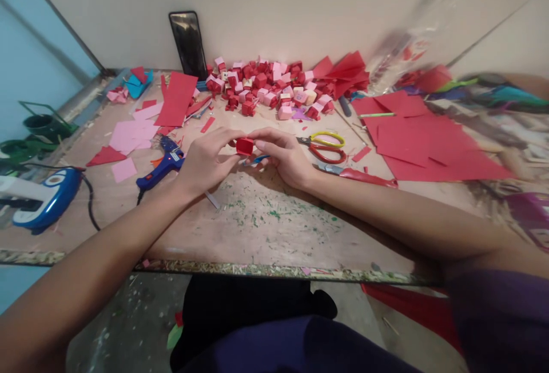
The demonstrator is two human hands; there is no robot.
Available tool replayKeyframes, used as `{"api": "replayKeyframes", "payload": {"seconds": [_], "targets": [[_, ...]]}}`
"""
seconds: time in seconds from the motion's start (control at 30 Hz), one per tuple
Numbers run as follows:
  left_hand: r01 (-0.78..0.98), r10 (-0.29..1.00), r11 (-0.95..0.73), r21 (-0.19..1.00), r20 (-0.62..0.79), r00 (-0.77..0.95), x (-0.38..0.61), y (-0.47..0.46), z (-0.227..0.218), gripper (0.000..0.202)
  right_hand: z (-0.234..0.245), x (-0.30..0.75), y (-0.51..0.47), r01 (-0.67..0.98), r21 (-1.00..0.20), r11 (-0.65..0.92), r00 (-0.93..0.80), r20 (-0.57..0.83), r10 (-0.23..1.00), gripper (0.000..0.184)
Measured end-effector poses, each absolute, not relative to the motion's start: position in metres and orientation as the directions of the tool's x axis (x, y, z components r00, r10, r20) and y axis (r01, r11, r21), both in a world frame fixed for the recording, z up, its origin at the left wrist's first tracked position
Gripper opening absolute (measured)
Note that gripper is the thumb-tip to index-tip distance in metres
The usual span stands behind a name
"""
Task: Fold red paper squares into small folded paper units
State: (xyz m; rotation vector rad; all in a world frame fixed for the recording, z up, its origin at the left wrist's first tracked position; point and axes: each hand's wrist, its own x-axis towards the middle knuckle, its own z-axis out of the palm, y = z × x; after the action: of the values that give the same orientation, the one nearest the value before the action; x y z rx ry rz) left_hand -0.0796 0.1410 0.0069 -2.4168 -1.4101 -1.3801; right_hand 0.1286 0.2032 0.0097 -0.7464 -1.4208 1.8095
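Observation:
A small red paper box [245, 146] is held between both hands above the middle of the table. My left hand [209, 157] pinches it from the left with thumb and fingers. From the right, my right hand [283, 155] closes its fingertips on the same box. Something thin and blue [258, 159] shows under the right fingers; its kind I cannot make out. A blue hot glue gun [165, 164] lies left of my left hand. Just right of my right hand are scissors [326, 147] with yellow and red handles and a red-handled knife [362, 175].
Behind the hands is a heap of red and pink paper boxes [270, 84]. A phone [189, 44] leans on the wall. Red sheets [429, 138] lie at right, pink sheets [132, 134] at left. A blue-and-white device [51, 198] with a black cord stands far left.

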Motion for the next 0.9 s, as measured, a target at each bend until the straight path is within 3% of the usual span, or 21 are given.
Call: {"api": "replayKeyframes", "payload": {"seconds": [0.23, 0.53, 0.9], "targets": [[0.732, 0.67, -0.591, 0.34, 0.713, 0.21, -0.0776, 0.1405, 0.0064, 0.02, 0.0093, 0.1293, 0.2037, -0.064, -0.997, 0.042, -0.631, 0.073, 0.772, 0.044], [0.762, 0.651, -0.612, 0.211, 0.682, 0.333, -0.0739, 0.1373, 0.0021, 0.024, 0.0074, 0.1288, 0.2052, 0.1, -0.985, 0.144, -0.646, 0.046, 0.762, 0.012], [0.736, 0.626, -0.65, 0.191, 0.683, 0.376, -0.0762, 0.1375, 0.0011, 0.025, 0.0098, 0.1282, 0.2038, 0.114, -0.99, 0.089, -0.655, -0.008, 0.755, 0.011]]}}
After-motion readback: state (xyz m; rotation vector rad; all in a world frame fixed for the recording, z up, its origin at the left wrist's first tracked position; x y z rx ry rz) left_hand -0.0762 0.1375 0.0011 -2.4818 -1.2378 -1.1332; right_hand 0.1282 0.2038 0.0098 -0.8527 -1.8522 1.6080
